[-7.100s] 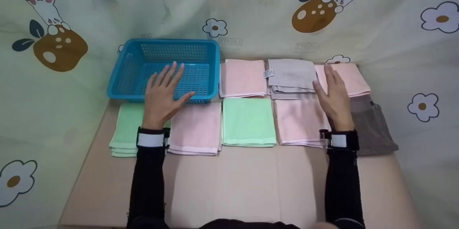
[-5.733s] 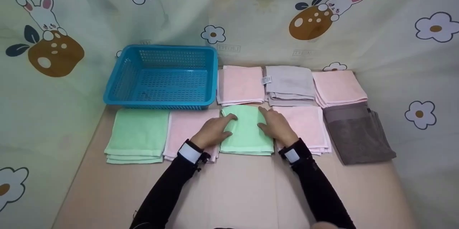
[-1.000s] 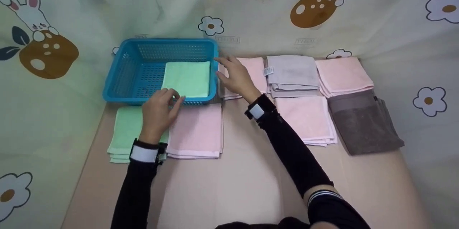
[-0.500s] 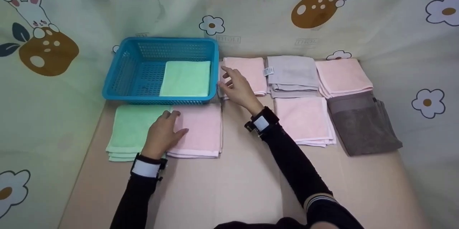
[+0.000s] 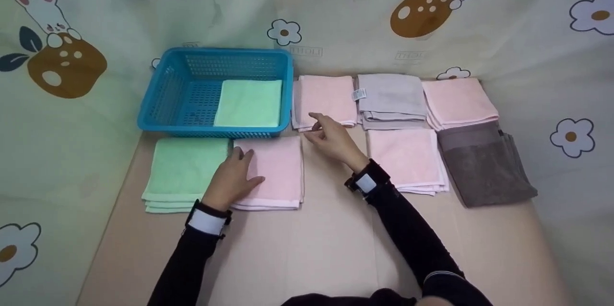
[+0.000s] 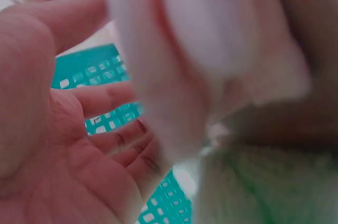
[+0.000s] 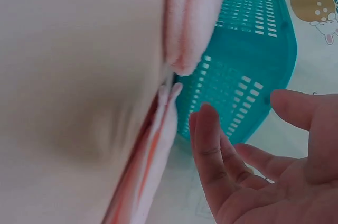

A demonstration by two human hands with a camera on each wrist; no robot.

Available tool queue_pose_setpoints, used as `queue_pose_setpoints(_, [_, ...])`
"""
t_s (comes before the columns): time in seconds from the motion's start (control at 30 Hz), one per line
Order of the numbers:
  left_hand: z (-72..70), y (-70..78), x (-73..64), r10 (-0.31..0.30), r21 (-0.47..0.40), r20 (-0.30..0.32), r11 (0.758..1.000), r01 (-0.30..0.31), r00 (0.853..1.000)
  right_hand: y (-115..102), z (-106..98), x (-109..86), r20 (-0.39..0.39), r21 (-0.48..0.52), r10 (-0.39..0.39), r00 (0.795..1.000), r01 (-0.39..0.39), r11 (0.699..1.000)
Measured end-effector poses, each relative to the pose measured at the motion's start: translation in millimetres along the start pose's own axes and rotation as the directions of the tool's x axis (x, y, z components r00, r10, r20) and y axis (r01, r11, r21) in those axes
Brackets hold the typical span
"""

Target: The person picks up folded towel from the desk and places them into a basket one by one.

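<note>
In the head view a folded pink towel (image 5: 276, 171) lies in the front row. My left hand (image 5: 230, 179) is at its left edge, with the thumb over the top and the fingers loosely extended. The left wrist view shows the pink towel (image 6: 211, 39), blurred, close against the thumb and fingertips. My right hand (image 5: 336, 140) hovers to the right of that towel, fingers loosely bent and holding nothing. A blue basket (image 5: 216, 132) stands behind, with a folded green towel (image 5: 249, 103) flat in its right half.
Left of the pink towel lies a green towel stack (image 5: 184, 171). To the right are another pink towel (image 5: 407, 159) and a dark grey towel (image 5: 487, 167). Behind sit a pink (image 5: 328, 100), a light grey (image 5: 391, 97) and a pink towel (image 5: 460, 100), before a printed curtain.
The middle green towel has gone from the front row into the basket. Both hands have since drawn back from the basket, the left to the pink towel, which has shifted slightly right.
</note>
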State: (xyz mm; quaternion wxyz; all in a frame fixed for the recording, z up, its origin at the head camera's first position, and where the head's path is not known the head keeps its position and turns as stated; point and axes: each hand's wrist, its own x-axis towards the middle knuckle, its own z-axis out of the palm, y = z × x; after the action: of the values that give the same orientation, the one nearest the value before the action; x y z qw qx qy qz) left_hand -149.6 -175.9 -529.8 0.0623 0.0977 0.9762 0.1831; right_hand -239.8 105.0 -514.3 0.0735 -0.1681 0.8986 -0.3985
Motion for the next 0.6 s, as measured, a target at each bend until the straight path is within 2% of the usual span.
queue_pose_setpoints(0.27, [10.3, 20.8, 9.6, 0.001, -0.002, 0.048, 1.000, -0.001, 0.999, 27.5, -11.5, -18.7, 0.002, -0.065, 0.064, 0.998, -0.064, 0.996])
queue_pose_setpoints(0.6, [36.2, 64.3, 21.1, 0.085, -0.058, 0.002, 0.995, -0.085, 0.996, 43.0, -25.0, -37.4, 0.008, -0.101, 0.096, 0.995, -0.095, 0.990])
